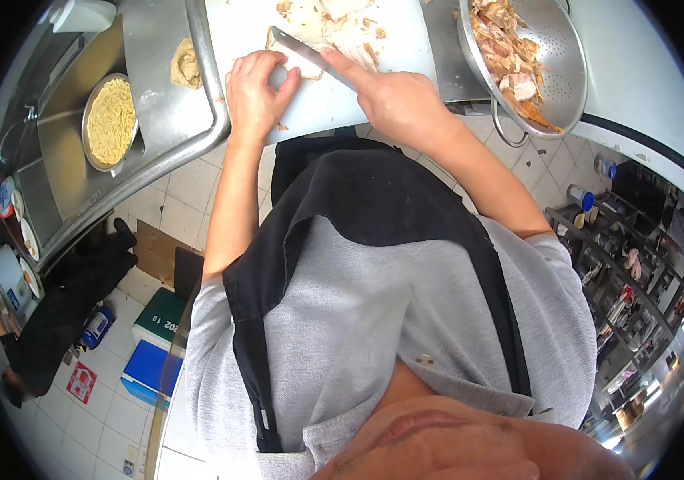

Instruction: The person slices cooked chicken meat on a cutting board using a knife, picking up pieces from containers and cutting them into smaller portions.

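My right hand (400, 100) is closed round a knife (311, 54), with the index finger stretched along the blade's back. The blade lies across a piece of pale cooked meat (298, 66), which looks like chicken, on a white cutting board (330, 112). Curled fingers of my left hand (254, 90) hold that piece at its near left side, close beside the blade; the fingers partly hide it. Further back on the board lie more meat pieces and browned scraps (350, 10).
Right of the board stands a metal colander (559, 72) holding torn meat and skin (502, 36). At left, a steel sink counter (146, 104) holds a bowl of noodles (110, 122) and a beige cloth (186, 64). Another person in black (78, 296) stands far left, near coolers (150, 368).
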The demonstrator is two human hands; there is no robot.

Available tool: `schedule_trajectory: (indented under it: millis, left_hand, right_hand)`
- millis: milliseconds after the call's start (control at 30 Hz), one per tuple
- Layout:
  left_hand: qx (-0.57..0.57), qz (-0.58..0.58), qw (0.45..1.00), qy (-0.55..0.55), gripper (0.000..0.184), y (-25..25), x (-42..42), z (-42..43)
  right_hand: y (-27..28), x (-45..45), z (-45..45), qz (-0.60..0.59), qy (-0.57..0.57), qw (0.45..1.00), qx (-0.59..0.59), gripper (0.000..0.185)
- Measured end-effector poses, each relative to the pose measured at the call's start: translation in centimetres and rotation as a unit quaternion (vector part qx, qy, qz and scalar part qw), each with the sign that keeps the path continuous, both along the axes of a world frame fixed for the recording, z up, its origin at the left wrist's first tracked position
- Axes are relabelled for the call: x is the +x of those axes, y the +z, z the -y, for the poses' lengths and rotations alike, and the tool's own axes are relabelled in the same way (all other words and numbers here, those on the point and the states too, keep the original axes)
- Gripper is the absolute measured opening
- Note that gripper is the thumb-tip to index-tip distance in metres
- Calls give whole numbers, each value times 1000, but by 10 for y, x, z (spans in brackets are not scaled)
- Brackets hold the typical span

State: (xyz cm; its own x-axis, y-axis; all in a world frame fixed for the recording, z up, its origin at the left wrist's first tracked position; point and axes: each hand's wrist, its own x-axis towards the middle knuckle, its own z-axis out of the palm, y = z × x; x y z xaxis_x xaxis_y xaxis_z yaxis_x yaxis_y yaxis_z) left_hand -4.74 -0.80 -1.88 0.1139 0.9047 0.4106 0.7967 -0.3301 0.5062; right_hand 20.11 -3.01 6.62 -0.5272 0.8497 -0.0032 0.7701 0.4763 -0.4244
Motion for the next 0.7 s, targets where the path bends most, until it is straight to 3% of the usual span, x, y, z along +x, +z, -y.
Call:
schedule_trajectory:
  millis: [267, 467, 700]
  left_hand:
    - [7, -21, 1000, -7, 19, 0, 0, -2]
    - [9, -24, 1000, -17, 21, 2, 0, -1]
    - [-11, -5, 1000, -4, 22, 0, -1, 3]
  right_hand:
    - [-9, -15, -10, 79, 23, 995, -65, 78]
    - [-19, 5, -11, -33, -66, 994, -82, 71]
    - [2, 8, 8, 20, -35, 999, -27, 74]
